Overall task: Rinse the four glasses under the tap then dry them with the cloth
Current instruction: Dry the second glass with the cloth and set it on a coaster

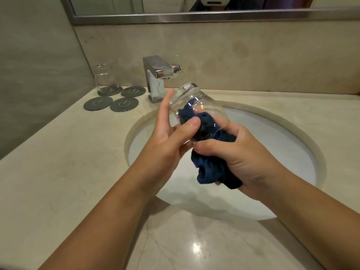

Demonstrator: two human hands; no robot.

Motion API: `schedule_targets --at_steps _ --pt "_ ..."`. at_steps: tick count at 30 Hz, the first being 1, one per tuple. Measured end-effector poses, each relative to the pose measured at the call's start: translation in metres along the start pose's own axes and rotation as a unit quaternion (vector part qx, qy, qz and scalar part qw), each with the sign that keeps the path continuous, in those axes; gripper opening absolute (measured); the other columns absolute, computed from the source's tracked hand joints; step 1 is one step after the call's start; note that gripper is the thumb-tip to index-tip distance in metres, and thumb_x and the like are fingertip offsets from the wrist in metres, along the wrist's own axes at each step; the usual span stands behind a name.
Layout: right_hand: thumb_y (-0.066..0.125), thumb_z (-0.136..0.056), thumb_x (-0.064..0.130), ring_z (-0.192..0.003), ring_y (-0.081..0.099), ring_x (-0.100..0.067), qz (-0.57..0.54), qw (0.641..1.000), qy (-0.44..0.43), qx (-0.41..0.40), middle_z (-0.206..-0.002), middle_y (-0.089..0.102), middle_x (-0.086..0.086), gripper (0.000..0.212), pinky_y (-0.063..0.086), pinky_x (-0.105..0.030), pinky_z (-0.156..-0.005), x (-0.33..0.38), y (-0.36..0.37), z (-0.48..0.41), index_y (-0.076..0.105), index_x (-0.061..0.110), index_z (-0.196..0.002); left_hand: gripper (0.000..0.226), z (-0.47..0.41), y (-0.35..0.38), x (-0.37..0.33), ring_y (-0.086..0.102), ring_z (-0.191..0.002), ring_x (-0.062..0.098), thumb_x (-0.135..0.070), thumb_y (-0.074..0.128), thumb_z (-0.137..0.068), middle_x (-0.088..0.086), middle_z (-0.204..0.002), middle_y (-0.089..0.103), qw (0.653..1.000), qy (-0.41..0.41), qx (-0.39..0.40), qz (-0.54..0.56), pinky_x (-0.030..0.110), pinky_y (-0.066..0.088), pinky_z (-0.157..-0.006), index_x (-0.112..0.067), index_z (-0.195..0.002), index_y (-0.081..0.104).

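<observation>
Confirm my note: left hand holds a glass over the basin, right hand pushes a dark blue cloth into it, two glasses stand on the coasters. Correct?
Not quite. The head view shows only one standing glass on the coasters, at the back left. The rest is right.

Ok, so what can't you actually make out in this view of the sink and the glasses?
All in the head view:
- Two of the four glasses are not in frame; only the held glass and the glass on a coaster show.
- Fingertips of the right hand, buried in the cloth.
- The sink drain, behind the cloth and right hand.
- The mirror, cut off by the top edge.
- Leftover water in the held glass, too fine to see.
</observation>
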State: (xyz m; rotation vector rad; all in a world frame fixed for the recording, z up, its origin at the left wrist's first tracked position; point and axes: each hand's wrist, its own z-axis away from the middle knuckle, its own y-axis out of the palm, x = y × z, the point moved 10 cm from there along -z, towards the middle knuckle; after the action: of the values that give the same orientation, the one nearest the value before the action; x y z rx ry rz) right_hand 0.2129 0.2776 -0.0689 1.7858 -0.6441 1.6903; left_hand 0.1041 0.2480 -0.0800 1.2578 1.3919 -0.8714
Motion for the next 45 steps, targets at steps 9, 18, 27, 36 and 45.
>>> schedule_targets --at_steps 9,18,27,36,45 --pt "0.077 -0.088 0.002 -0.055 0.064 -0.023 0.027 0.999 -0.01 0.03 -0.069 0.071 -0.01 0.055 0.044 -0.03 -0.043 0.002 0.008 0.003 0.074 0.044 -0.125 0.107 -0.002 -0.009 -0.002 0.065 -0.134 0.032 -0.075 0.084 -0.07 0.01 -0.146 0.064 0.998 0.017 -0.033 -0.046 0.065 0.044 -0.116 -0.029 -0.158 0.043" --pt "0.076 -0.076 0.007 -0.056 0.059 -0.022 -0.075 0.997 0.028 0.023 -0.069 0.066 -0.005 0.051 0.039 -0.03 -0.052 -0.003 0.001 -0.001 0.075 0.028 -0.122 0.078 0.001 0.0 -0.004 0.065 -0.135 0.029 -0.039 0.068 -0.101 0.008 -0.142 0.069 0.999 0.013 0.013 -0.038 0.049 0.049 -0.11 -0.039 -0.166 0.024" --pt "0.077 -0.086 -0.001 -0.053 0.061 -0.018 -0.034 0.999 0.024 0.033 -0.07 0.069 -0.006 0.053 0.04 -0.025 -0.042 -0.001 0.009 0.002 0.074 0.035 -0.125 0.093 0.0 -0.012 -0.003 0.064 -0.135 0.03 -0.076 0.084 -0.069 0.008 -0.138 0.07 0.998 0.012 -0.045 -0.037 0.061 0.049 -0.113 -0.031 -0.146 0.055" --pt "0.071 -0.075 0.009 -0.054 0.057 -0.016 -0.132 0.99 0.035 0.042 -0.075 0.064 -0.005 0.051 0.039 -0.023 -0.04 -0.002 0.003 -0.002 0.071 0.019 -0.126 0.081 -0.001 -0.001 -0.003 0.068 -0.126 0.023 -0.048 0.07 -0.096 0.002 -0.138 0.072 0.999 0.001 0.0 -0.039 0.063 0.045 -0.117 -0.039 -0.164 0.028" --pt "0.075 -0.074 0.013 -0.057 0.058 -0.018 -0.1 0.994 0.041 0.03 -0.08 0.067 -0.01 0.052 0.039 -0.025 -0.046 -0.007 0.003 -0.001 0.074 0.026 -0.124 0.111 -0.001 -0.009 -0.003 0.068 -0.13 0.031 -0.069 0.088 -0.069 0.01 -0.142 0.068 0.999 0.014 -0.037 -0.031 0.058 0.051 -0.112 -0.029 -0.16 0.038"
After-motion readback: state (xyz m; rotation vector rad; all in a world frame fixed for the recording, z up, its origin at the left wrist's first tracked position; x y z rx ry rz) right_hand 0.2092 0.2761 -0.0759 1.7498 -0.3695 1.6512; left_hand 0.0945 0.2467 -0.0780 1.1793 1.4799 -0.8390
